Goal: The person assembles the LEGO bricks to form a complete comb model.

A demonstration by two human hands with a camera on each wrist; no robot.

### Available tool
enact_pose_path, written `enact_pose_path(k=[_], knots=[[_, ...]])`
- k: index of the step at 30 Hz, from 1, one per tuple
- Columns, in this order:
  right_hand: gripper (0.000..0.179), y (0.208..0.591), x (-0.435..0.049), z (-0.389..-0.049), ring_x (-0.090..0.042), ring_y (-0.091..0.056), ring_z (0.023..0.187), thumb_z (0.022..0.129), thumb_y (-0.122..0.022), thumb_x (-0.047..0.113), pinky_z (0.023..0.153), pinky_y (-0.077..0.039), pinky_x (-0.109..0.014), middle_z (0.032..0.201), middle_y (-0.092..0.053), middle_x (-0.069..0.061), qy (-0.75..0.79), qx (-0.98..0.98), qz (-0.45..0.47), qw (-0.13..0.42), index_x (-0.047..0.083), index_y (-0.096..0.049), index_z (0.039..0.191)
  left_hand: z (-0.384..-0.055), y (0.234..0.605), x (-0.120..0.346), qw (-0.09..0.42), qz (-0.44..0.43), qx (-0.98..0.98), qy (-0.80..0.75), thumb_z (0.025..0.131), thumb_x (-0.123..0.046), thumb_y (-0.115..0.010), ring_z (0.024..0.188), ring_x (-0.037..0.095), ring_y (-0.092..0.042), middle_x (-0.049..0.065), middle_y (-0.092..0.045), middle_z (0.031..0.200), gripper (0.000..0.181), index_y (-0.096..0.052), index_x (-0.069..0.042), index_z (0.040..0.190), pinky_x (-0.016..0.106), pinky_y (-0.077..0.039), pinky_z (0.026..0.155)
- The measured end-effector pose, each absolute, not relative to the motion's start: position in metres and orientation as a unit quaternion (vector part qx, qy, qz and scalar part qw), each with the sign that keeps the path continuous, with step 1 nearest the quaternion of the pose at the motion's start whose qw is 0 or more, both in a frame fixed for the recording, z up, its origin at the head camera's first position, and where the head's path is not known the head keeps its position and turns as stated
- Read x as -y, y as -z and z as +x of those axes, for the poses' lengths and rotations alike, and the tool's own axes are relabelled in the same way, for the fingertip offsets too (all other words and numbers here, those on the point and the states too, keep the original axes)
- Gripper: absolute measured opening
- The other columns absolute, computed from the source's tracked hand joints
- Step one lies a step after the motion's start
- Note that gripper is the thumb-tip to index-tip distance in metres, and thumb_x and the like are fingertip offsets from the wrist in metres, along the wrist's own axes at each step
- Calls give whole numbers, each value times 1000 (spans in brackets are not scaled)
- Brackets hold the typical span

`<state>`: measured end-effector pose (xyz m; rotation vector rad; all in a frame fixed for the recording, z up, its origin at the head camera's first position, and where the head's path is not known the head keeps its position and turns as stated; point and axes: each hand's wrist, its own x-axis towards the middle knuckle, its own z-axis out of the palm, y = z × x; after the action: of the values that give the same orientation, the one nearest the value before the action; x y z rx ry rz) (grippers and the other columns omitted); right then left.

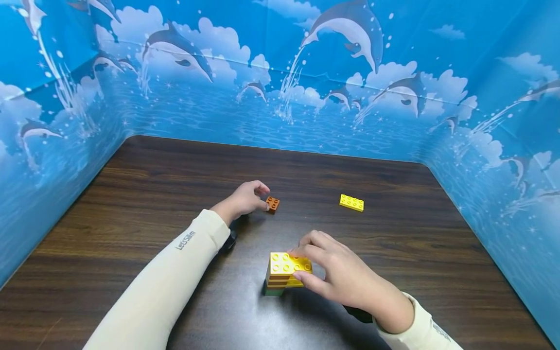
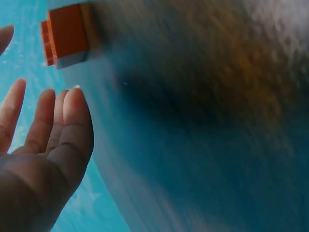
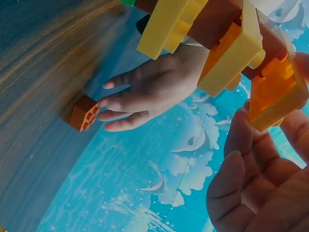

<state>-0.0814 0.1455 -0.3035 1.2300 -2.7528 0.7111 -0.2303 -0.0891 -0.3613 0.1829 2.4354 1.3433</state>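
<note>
On the table stands a stack [image 1: 280, 278] of toy building bricks, with yellow and brown layers alternating above a green base. The right hand [image 1: 339, 272] pinches the top yellow brick [image 3: 280, 99] at its right end, thumb on the near side and fingers on the far side. Farther back, the left hand [image 1: 246, 198] reaches to a small brown brick [image 1: 273, 204] that sits studs up on the table. Its fingers are spread and loosely bent beside that brick; in the left wrist view a gap shows between the fingertips and the brown brick [image 2: 69, 31].
A flat yellow brick [image 1: 352, 202] lies farther back to the right of the brown one. The dark wooden table [image 1: 175, 170] is bordered at the back and sides by a blue dolphin-print sheet [image 1: 280, 112].
</note>
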Motion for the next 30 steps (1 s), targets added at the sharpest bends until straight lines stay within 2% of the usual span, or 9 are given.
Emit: enact_pose_path(k=[10, 21, 30], knots=[[35, 303, -147, -80, -7, -49, 94, 86, -73, 28, 77, -49, -26, 103, -53, 8, -229, 888, 399, 24, 15, -68, 117, -239, 367, 77, 185, 86, -880, -430, 83, 5, -65, 121, 35, -48, 21, -47, 135, 48, -52, -1, 128, 45, -45, 92], [33, 303, -146, -80, -7, -50, 93, 87, -72, 29, 76, -48, -25, 103, -54, 8, -229, 884, 406, 29, 15, -68, 117, -240, 374, 75, 173, 73, -891, -413, 83, 8, -65, 119, 33, -49, 20, -51, 131, 42, -55, 0, 123, 44, -44, 96], [32, 303, -146, -82, -7, -49, 92, 87, -71, 29, 75, -48, -24, 103, -54, 8, -232, 887, 399, 18, 15, -68, 117, -242, 374, 73, 165, 79, -900, -397, 82, 9, -67, 111, 31, -53, 19, -54, 124, 38, -58, 1, 118, 42, -47, 92]])
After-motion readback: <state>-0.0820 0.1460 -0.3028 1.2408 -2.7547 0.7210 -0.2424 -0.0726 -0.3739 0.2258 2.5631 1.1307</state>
